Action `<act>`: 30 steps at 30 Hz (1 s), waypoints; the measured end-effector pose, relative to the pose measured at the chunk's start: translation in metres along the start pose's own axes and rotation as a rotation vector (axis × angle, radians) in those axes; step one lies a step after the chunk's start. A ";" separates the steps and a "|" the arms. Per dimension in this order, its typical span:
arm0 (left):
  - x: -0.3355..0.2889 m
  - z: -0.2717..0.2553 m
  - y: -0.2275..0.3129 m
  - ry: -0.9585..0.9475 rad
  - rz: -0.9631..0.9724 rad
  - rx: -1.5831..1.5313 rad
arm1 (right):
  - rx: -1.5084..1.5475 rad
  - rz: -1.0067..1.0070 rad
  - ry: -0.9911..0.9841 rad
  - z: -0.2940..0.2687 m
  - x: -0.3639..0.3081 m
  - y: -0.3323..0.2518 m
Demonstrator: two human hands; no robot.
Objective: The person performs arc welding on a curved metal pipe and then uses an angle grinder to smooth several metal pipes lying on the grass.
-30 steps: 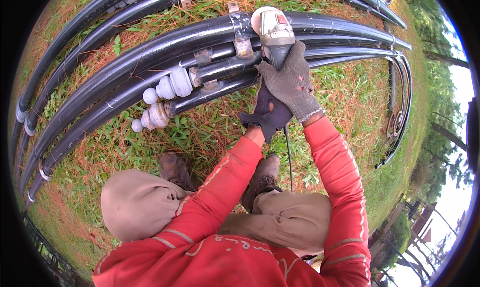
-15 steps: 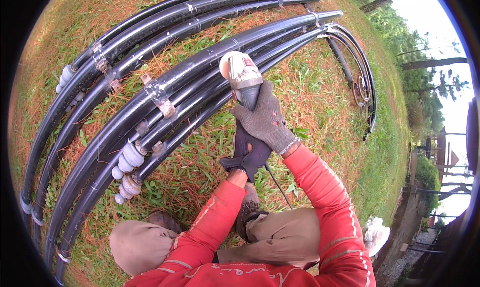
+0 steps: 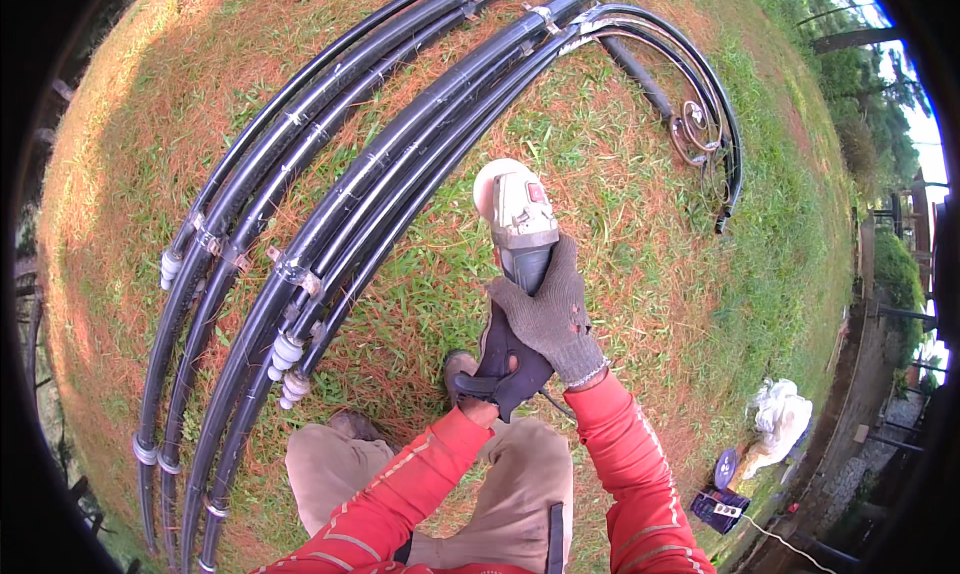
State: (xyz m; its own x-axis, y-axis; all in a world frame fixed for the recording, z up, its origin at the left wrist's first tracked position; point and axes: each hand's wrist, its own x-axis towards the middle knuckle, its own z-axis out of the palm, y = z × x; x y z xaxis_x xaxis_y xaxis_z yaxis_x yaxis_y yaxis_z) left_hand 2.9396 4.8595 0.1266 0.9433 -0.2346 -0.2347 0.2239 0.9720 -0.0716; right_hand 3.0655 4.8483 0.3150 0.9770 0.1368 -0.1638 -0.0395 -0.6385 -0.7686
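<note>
An angle grinder (image 3: 525,214) with a pale grey head, dark body and round pale disc (image 3: 497,186) is held over the grass in front of me. My right hand (image 3: 560,326), in a grey-brown knit glove, is closed around its body just behind the head. My left hand (image 3: 512,376), in a dark glove with a hole, grips its rear part below the right; some of those fingers are hidden. A thin dark cord (image 3: 556,405) trails from beneath my hands. Left of the disc, and apart from it, lie long curved black tubes (image 3: 375,164) joined by metal brackets (image 3: 297,272).
Pale rounded end pieces (image 3: 288,351) sit among the tubes. Scroll-shaped ironwork (image 3: 692,134) lies at the far right of the bundle. Right of me are a white plastic bag (image 3: 778,414), a purple disc (image 3: 726,468) and a socket box (image 3: 722,510) with a white cable (image 3: 788,544).
The grinder has come away from above the nearest tubes and is over grass to their right. Both hands keep their hold. The view has shifted, bringing the bag and socket box into sight.
</note>
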 end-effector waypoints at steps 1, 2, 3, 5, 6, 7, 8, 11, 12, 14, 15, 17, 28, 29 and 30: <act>0.000 0.026 -0.008 0.022 -0.021 0.018 | 0.019 0.009 0.019 -0.024 -0.003 -0.011; -0.001 0.052 -0.016 0.041 -0.043 0.037 | 0.039 0.024 0.028 -0.048 -0.007 -0.022; 0.000 0.079 -0.023 0.058 -0.059 0.059 | 0.081 0.038 0.064 -0.073 -0.009 -0.036; 0.007 0.134 -0.040 0.078 -0.093 0.101 | 0.107 0.022 0.155 -0.122 -0.016 -0.050; 0.010 0.162 -0.051 0.087 -0.108 0.116 | 0.124 0.021 0.169 -0.148 -0.020 -0.059; 0.012 0.190 -0.059 0.094 -0.118 0.136 | 0.128 0.083 0.165 -0.172 -0.022 -0.073; 0.019 0.216 -0.066 0.104 -0.125 0.151 | 0.130 0.144 0.159 -0.196 -0.023 -0.086; 0.034 0.290 -0.084 0.105 -0.150 0.199 | 0.141 0.157 0.200 -0.258 -0.016 -0.117; 0.042 0.309 -0.089 0.103 -0.158 0.208 | 0.140 0.130 0.236 -0.276 -0.014 -0.122; 0.060 0.347 -0.100 0.086 -0.166 0.231 | 0.158 0.151 0.237 -0.313 -0.001 -0.133; 0.072 0.365 -0.102 0.074 -0.167 0.243 | 0.172 0.184 0.239 -0.330 0.007 -0.140; 0.092 0.387 -0.106 0.084 -0.168 0.246 | 0.143 0.136 0.236 -0.353 0.028 -0.148; 0.289 0.457 -0.114 0.061 -0.194 0.152 | -0.104 0.096 0.141 -0.434 0.225 -0.165; 0.313 0.461 -0.109 0.057 -0.194 0.142 | -0.092 0.097 0.126 -0.439 0.249 -0.166; 0.335 0.463 -0.108 0.060 -0.195 0.127 | -0.113 0.101 0.098 -0.447 0.272 -0.161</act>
State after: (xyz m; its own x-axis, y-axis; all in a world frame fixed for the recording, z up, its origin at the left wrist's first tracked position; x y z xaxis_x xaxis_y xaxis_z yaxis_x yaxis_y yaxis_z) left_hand 3.3450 4.6825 0.5047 0.8637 -0.4150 -0.2859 0.4332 0.9013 0.0005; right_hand 3.4311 4.6499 0.6702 0.9852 -0.0031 -0.1716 -0.1200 -0.7273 -0.6758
